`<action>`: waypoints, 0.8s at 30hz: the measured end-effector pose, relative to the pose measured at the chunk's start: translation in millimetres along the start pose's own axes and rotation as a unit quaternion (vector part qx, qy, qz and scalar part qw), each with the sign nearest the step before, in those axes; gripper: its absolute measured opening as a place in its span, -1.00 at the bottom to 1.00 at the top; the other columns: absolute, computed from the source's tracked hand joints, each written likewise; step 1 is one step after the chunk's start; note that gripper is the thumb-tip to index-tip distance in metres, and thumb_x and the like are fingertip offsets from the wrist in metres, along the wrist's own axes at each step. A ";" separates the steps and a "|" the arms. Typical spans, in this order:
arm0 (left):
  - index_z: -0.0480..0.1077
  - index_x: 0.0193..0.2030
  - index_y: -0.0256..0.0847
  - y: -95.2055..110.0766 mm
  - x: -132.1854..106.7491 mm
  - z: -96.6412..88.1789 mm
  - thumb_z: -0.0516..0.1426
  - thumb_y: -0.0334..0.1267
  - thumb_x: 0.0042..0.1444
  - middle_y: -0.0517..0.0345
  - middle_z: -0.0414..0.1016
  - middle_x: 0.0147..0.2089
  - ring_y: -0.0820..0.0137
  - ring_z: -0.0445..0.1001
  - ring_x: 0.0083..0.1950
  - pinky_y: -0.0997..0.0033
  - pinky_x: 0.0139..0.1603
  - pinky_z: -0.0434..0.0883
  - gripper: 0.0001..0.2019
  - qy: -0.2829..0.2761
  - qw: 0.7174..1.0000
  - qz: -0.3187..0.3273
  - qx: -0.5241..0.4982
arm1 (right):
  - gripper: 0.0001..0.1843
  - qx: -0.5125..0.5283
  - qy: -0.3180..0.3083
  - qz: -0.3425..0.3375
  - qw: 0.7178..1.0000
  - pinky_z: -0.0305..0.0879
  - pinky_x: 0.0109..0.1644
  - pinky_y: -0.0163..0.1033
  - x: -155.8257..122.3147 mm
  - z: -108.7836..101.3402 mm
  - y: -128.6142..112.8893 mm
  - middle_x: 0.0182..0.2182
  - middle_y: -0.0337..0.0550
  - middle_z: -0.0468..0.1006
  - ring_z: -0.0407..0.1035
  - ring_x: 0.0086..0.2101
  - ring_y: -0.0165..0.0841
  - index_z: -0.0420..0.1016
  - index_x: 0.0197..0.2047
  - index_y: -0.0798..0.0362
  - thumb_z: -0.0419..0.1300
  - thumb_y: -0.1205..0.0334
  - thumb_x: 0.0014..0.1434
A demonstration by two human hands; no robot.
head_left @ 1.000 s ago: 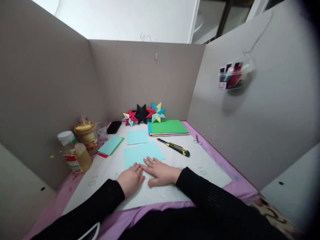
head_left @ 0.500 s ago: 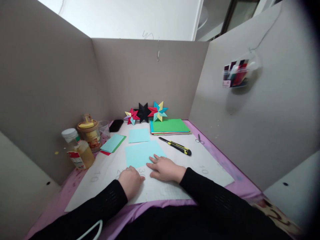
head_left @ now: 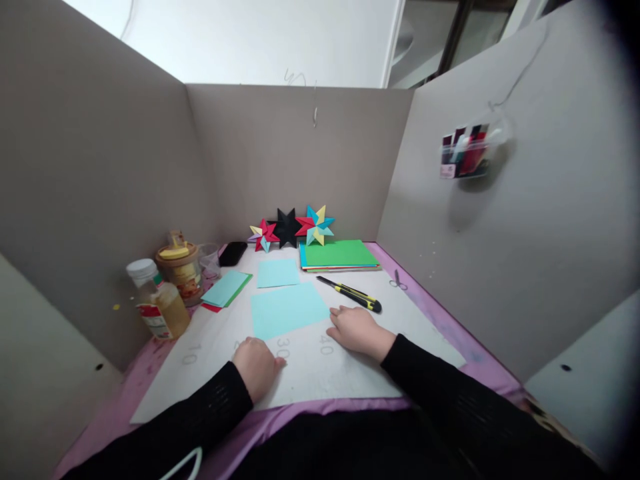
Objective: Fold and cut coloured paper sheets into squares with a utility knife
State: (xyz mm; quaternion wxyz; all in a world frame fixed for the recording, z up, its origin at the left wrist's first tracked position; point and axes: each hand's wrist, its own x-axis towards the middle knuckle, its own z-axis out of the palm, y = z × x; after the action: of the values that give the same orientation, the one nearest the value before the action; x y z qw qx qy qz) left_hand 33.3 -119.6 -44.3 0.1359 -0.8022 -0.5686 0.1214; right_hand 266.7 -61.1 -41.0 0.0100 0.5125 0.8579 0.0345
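On the white numbered mat (head_left: 300,383), a light blue paper sheet (head_left: 290,310) lies flat in front of me. At its lower left corner rests my left hand (head_left: 257,367), palm down, thumb apart and fingers bent, with some fingertips hidden. My right hand (head_left: 360,330) lies low and open at the sheet's right edge, fingertips at or just beside it; I cannot tell if they touch. Just beyond that hand is a black and yellow utility knife (head_left: 350,293). A smaller light blue square (head_left: 278,273) sits behind the sheet.
At the left stand a bottle (head_left: 160,303), a lidded jar (head_left: 183,270) and a clear cup (head_left: 209,260) by a phone (head_left: 233,253). Small coloured papers (head_left: 227,289) lie nearby. Folded stars (head_left: 287,228), a coloured paper stack (head_left: 343,255) and scissors (head_left: 399,281) are farther back. Grey partitions (head_left: 300,153) surround the table.
My right hand has slid right from on top of the light blue sheet to its right edge, uncovering the number 40. My left hand stays nearly in place.
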 end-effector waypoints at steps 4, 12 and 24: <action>0.53 -0.45 -0.34 -10.4 0.1 -7.4 -0.10 -0.02 0.18 -0.20 0.50 -0.39 0.13 0.48 -0.31 0.23 -0.34 0.33 -0.49 -0.012 0.999 0.002 -0.038 | -0.61 -0.010 0.012 0.062 0.998 0.23 -0.18 -0.10 5.8 3.8 -4.5 -0.24 0.16 0.51 0.39 -0.19 -0.09 0.48 -0.25 0.20 -0.02 0.07 0.17; 0.41 -0.17 -0.28 -19.8 7.0 -10.0 0.02 -0.14 0.13 -0.13 0.46 -0.09 0.14 0.41 -0.02 0.17 -0.07 0.34 -0.72 0.107 0.983 0.024 -0.150 | -0.47 0.079 0.113 0.036 0.990 0.07 0.13 -0.02 15.9 9.5 -4.6 0.10 0.15 0.32 0.18 0.10 -0.11 0.22 0.17 0.17 0.00 0.09 0.18; 0.25 0.14 -0.36 -7.2 17.0 12.0 -0.02 -0.16 0.15 -0.15 0.24 0.22 0.11 0.16 0.25 0.13 0.16 0.25 -0.54 0.059 0.975 0.098 -0.188 | -0.28 0.197 -0.036 -0.206 0.958 -0.15 0.24 0.09 13.7 20.8 -29.6 0.29 0.05 -0.12 -0.29 0.26 -0.04 -0.05 0.30 -0.05 0.03 -0.11 0.15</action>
State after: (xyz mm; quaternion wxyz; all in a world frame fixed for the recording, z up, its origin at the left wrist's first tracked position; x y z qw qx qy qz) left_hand 28.3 -100.3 -53.7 0.0029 -0.8711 -0.4906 -0.0223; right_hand 235.3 -62.0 -63.5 -0.0535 0.3173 0.9338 -0.1566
